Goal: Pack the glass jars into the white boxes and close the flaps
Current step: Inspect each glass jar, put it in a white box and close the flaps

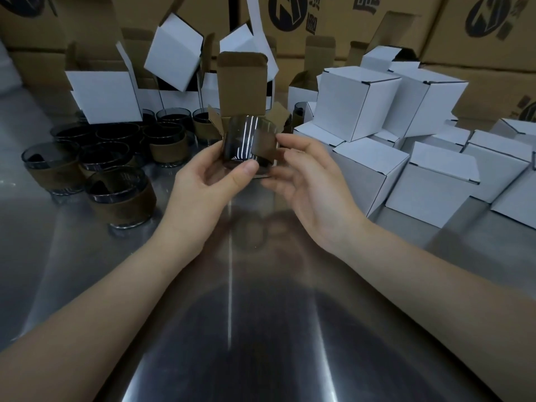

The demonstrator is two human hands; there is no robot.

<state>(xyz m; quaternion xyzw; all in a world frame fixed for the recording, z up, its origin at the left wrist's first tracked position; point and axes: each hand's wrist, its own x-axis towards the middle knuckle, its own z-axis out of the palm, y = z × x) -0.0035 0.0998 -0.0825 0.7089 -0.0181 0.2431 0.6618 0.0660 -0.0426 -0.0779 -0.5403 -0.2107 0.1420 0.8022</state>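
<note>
My left hand (203,181) grips a dark glass jar (246,140) with a brown paper sleeve, thumb on its near side, just above the steel table. My right hand (304,175) touches the jar's right side with its fingertips. Directly behind the jar an open box (242,82) shows its brown inside, lid flap upright and side flaps spread. Several more sleeved jars (116,158) stand at the left. Closed white boxes (377,158) are stacked at the right.
Open white boxes (107,94) stand and lean behind the jars at the back left. Large brown cartons (348,21) with black logos wall off the rear. The shiny steel table (232,329) stretches towards me between my forearms.
</note>
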